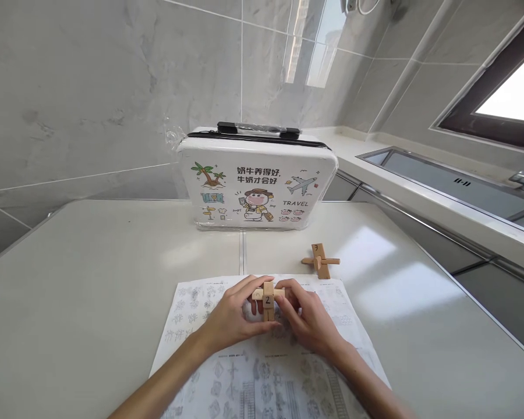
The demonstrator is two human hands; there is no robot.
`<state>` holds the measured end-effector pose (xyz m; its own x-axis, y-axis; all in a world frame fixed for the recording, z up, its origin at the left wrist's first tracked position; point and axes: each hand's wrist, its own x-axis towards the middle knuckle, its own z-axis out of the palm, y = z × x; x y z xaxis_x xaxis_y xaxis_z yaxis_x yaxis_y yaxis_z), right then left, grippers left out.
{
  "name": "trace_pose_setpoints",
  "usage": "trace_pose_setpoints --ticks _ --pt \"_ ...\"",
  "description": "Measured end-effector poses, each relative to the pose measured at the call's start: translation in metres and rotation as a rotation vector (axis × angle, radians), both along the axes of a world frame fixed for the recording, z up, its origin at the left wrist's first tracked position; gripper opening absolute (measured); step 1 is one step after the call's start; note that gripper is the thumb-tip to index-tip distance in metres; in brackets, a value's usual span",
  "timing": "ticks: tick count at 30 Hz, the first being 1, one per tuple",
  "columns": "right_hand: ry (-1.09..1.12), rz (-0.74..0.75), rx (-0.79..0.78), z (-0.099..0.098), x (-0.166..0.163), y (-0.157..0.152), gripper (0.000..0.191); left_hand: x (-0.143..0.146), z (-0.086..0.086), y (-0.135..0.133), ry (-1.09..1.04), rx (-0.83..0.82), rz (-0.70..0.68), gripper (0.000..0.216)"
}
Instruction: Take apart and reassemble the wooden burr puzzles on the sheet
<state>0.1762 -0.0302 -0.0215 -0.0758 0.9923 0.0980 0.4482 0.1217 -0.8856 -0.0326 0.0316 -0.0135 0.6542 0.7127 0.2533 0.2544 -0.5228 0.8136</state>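
Both of my hands hold a small wooden interlocking puzzle made of crossed light-brown blocks, with a "2" written on its front. My left hand grips its upright piece from top and bottom, thumb below and fingers above. On the other side, my right hand pinches the crosswise piece with thumb and fingers. The puzzle is held above a printed paper sheet with rows of small diagrams. Fingers hide part of the puzzle's back and sides.
A second wooden cross-shaped puzzle, marked "3", lies beyond the sheet to the right. A white cartoon-printed case with a black handle stands against the tiled wall. At right, a sink is set in a raised counter.
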Motion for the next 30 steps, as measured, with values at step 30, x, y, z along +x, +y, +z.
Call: trace_pose_setpoints --ticks 30 --pt "-0.480 -0.298 -0.041 0.028 0.104 -0.032 0.053 -0.023 0.004 0.034 -0.382 -0.680 0.115 0.048"
